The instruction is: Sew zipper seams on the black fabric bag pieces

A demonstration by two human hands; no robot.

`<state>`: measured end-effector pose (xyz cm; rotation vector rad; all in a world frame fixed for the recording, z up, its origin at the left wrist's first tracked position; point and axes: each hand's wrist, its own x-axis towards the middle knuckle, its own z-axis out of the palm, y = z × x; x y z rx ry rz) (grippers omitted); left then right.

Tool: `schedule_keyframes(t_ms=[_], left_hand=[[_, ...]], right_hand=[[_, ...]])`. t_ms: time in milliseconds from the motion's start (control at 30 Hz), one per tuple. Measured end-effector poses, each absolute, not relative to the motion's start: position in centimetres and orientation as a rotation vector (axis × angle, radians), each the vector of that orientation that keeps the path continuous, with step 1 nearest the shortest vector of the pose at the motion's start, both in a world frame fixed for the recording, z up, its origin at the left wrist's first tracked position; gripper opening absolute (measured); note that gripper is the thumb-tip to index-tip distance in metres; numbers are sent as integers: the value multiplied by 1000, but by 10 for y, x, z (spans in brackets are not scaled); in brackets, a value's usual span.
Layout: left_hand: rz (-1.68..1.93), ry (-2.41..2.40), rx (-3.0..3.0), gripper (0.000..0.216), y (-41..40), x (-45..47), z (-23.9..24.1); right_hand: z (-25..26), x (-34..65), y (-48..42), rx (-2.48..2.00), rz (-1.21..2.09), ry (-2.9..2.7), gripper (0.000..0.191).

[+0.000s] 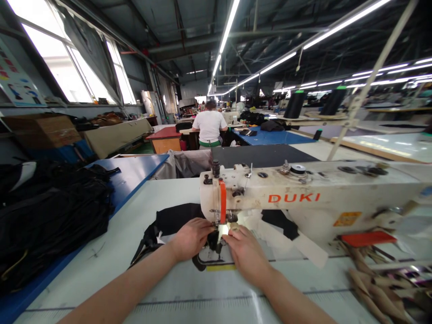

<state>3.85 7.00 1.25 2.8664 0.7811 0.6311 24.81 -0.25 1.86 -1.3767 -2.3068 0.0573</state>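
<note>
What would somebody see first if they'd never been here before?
Probably the big white sewing machine on the right, with orange letters saying DUKI on its side. At its needle end, in the middle, the left hand and right hand work close together. A heap of black cloth lies at the left edge.

I had a pale worktable [114, 258] in front, ruler marks [189, 306] running along its near edge. Sewing machine [293, 189] sat on it; black cloth [180, 213] lay left of the needle area, a pale strip [310, 248] under the machine arm to the right. Along the left side I saw a glossy blue table [138, 171] carrying a big heap of black fabric [57, 211]. Further ahead, a second blue table [283, 137] held a dark bundle [272, 126].
</note>
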Motion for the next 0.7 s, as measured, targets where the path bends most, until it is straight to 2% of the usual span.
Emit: schedule_keyframes(t_ms=[300, 567, 700], left_hand=[[582, 815, 2860, 31, 63, 37, 22], [466, 837, 2837, 37, -16, -3, 37], [727, 1137, 2810, 52, -58, -26, 52]], right_hand=[[17, 250, -3, -1342, 61, -2303, 28], [13, 250, -4, -1187, 21, -2335, 30], [13, 250, -9, -1089, -45, -2377, 30]])
